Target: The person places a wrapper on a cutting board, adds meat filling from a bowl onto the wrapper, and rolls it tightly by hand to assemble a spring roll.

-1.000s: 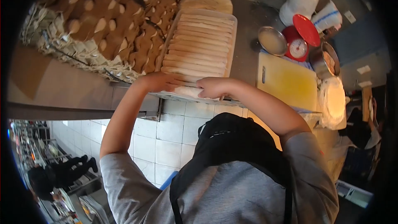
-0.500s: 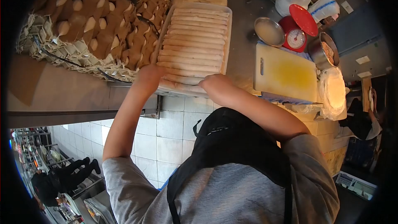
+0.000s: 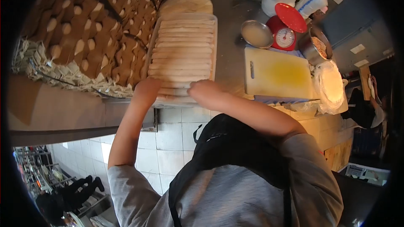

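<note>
A pale plastic tray point(image 3: 215, 38) holds several long rolls point(image 3: 181, 54) laid side by side in a stack of rows. My left hand point(image 3: 148, 91) is at the tray's near left corner, its fingers closed at the left end of the nearest roll. At the right end of that roll, my right hand point(image 3: 203, 93) is closed, fingertips pressed together. The nearest roll point(image 3: 174, 92) stretches between both hands, at the tray's near edge.
Stacked egg trays point(image 3: 80, 29) stand at the left. A round wooden board point(image 3: 187, 3) lies beyond the tray. Rightward are a metal bowl point(image 3: 257, 34), a red scale point(image 3: 283, 35), a cutting board point(image 3: 277, 71), a pot point(image 3: 315, 46) and plastic-wrapped sheets point(image 3: 329, 87). Two other people appear at the edges.
The view has shifted, so the tray and counter items sit further left. Both hands have settled on the ends of the nearest roll, which earlier lay lower with a loose pale edge.
</note>
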Tool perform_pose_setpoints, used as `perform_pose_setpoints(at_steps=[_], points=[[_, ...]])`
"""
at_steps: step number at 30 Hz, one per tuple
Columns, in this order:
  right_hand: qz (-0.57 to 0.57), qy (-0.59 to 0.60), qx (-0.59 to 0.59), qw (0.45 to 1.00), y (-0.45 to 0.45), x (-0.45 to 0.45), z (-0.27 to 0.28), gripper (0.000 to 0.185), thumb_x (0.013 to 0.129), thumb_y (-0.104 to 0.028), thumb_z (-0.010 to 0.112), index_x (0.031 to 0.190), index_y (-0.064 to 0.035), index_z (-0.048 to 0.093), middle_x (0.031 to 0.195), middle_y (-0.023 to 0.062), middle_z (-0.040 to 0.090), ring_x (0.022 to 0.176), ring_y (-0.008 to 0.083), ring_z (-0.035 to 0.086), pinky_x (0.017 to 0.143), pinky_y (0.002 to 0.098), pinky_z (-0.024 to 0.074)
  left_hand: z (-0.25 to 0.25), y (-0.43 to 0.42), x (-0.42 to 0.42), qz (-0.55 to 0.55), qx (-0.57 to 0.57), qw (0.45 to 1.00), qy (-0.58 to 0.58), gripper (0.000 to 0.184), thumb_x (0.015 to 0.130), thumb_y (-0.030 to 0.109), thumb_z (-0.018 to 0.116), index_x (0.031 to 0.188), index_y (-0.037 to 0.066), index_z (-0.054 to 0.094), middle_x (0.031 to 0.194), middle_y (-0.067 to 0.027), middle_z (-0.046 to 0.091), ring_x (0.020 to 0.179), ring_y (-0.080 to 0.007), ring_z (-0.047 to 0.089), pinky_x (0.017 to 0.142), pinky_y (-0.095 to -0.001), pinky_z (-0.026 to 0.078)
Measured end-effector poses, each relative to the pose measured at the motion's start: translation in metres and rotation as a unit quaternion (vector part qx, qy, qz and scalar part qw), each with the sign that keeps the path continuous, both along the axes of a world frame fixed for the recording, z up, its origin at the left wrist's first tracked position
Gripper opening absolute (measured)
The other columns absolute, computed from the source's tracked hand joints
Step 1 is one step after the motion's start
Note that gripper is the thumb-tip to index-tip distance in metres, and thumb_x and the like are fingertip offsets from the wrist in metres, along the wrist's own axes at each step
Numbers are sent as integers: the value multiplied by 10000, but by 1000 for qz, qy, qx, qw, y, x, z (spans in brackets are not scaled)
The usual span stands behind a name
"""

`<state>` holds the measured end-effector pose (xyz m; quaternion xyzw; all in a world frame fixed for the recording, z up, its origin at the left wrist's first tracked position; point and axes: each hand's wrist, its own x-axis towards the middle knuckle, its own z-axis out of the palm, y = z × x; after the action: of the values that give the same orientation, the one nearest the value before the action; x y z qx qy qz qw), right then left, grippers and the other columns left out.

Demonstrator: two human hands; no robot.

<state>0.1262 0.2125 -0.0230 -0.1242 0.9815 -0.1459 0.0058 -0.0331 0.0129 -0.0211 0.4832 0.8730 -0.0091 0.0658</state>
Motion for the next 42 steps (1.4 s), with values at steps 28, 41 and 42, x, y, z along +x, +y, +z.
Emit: perform_pose_setpoints(at_steps=[28,41,42], points=[[-445,147,-288,835,307,370,23,182,795,-73,692,961,-6,657,872,143,658,759,248,659,690,335,528,-47,72,58,165,56,983,52,635,991,450,367,1527,188,152,1587,-119,104,1455,-361,62,1139,-559,78],[-511,209,-292,781,428,455,54,131,822,-24,689,943,20,663,887,102,675,773,151,641,719,273,515,119,441,117,8,436,892,118,635,892,324,623,1423,76,378,1481,-208,330,1359,-390,315,1117,-456,263],[-518,220,-287,775,428,458,58,140,820,-33,692,949,15,665,879,107,674,774,167,648,716,278,519,131,480,115,-2,429,892,143,616,893,322,623,1415,89,393,1480,-205,331,1357,-389,319,1113,-455,274]])
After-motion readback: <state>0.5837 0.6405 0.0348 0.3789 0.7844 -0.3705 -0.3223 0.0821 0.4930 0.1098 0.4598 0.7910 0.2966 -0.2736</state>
